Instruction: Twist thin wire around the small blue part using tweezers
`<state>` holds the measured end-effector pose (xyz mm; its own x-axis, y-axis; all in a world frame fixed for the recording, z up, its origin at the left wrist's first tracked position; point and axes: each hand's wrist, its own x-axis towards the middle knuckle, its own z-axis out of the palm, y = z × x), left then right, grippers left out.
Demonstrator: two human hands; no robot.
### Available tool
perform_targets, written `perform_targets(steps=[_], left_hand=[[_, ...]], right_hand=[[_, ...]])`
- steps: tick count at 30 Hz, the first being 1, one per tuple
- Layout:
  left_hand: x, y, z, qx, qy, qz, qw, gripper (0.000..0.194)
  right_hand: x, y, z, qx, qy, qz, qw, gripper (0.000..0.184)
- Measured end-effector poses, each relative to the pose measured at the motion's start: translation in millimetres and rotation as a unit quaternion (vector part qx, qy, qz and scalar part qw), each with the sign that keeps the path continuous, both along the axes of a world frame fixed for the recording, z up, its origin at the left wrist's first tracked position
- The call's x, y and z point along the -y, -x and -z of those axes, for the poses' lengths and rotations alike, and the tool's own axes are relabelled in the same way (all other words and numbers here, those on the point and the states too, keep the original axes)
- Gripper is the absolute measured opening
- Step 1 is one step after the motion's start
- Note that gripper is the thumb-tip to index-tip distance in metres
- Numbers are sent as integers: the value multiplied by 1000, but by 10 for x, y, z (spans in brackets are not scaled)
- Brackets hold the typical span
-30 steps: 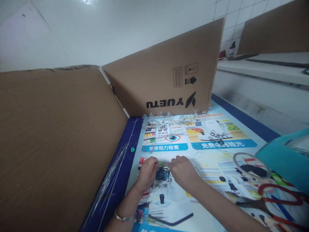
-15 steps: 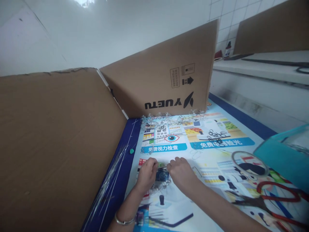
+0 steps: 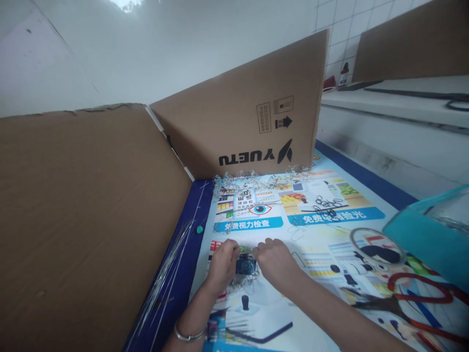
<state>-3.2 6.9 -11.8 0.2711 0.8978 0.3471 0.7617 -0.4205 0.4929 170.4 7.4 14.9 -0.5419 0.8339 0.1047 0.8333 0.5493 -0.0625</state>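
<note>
Both hands work low over the printed sheet, as I read them from my remote post; the left hand closes its fingertips on the near left end of a thin piece, and the right hand presses curled fingers at its right end; the piece lies in the narrow gap between them, too fine for me to name or to see its exact contact points. I judge the two-ended pinch serves to steady so slight a part.

Just nearer, tangled clear loops lie beneath the hands, probably to be within easy reach; to the left, long thin strands run roughly side by side on the blue border, an arrangement likely to limit snagging; a small green piece sits near their far end.

Scissors rest at the near right, clear of the fingers; dark loops form a separate group beyond the hands, perhaps for sorting; a clear heap lies along the foot of the upright cardboard, which I take for a backstop.
</note>
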Motion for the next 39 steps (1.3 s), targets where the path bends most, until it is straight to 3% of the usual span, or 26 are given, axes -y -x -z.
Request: perform_targets(steps=[39], left_hand=[[5, 4, 8, 5, -14, 15, 1000, 14]], right_hand=[[-46, -33, 32, -1, -1, 3, 1000, 17]])
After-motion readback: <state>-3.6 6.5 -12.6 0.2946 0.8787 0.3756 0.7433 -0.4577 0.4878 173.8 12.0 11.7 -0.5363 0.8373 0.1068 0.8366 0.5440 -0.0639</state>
